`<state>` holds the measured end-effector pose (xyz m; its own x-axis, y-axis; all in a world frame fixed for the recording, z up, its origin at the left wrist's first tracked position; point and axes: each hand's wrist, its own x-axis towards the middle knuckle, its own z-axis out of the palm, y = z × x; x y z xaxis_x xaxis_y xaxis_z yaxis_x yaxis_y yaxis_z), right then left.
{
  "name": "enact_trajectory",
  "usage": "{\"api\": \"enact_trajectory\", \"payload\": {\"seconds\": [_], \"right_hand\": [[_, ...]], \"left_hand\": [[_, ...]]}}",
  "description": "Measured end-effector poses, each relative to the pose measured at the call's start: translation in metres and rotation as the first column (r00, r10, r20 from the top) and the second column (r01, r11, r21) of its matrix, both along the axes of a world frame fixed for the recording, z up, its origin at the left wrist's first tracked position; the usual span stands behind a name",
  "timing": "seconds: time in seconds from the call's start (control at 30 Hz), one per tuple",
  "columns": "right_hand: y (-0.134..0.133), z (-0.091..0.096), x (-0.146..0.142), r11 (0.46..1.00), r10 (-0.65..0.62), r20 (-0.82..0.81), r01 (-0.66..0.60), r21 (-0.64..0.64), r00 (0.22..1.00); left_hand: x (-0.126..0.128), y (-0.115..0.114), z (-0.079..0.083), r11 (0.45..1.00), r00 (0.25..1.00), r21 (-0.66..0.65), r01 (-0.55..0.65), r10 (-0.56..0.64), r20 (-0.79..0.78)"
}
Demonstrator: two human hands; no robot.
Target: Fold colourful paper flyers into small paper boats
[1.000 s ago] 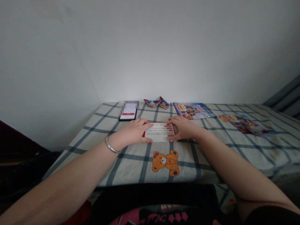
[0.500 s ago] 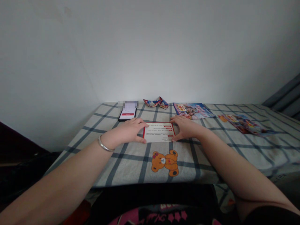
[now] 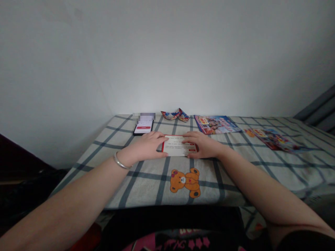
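A white printed card with red edges and small red labels lies flat at the middle of the cloth. At its left edge is my left hand, fingers at the far corner and thumb at the near corner, gripping that side. My right hand grips the opposite side, its fingers and thumb lying over the right part of the card and hiding some of the print. A silver bangle circles my left wrist.
Behind my left hand lies a phone with a lit screen. Crumpled wrappers rest by the wall. To the right are two colourful leaflets, a nearer one and a farther one. A checked cloth with a printed bear covers the table.
My right hand has slid leftward over the card, covering more of its print. The left hand's fingertips also reach slightly farther onto it. The card seems a touch higher in view.
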<state>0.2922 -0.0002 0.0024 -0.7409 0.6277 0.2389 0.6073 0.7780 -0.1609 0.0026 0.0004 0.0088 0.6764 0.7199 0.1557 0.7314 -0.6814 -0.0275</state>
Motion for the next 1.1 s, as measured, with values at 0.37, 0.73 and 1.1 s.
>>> {"api": "enact_trajectory", "payload": {"seconds": [0.37, 0.73, 1.1], "right_hand": [[-0.009, 0.006, -0.017, 0.987, -0.064, 0.051, 0.055, 0.15, 0.997], [-0.013, 0.001, -0.033, 0.95, -0.196, 0.07, 0.171, 0.261, 0.978], [-0.014, -0.003, -0.04, 0.918, -0.244, -0.098, 0.263, 0.298, 0.965]], "left_hand": [[0.023, -0.004, -0.01, 0.983, 0.984, 0.118, 0.139, -0.151, 0.097], [0.036, -0.007, -0.008, 0.977, 0.986, 0.172, 0.123, -0.14, 0.09], [0.04, -0.01, -0.01, 0.967, 0.978, 0.253, 0.037, -0.087, 0.189]]}}
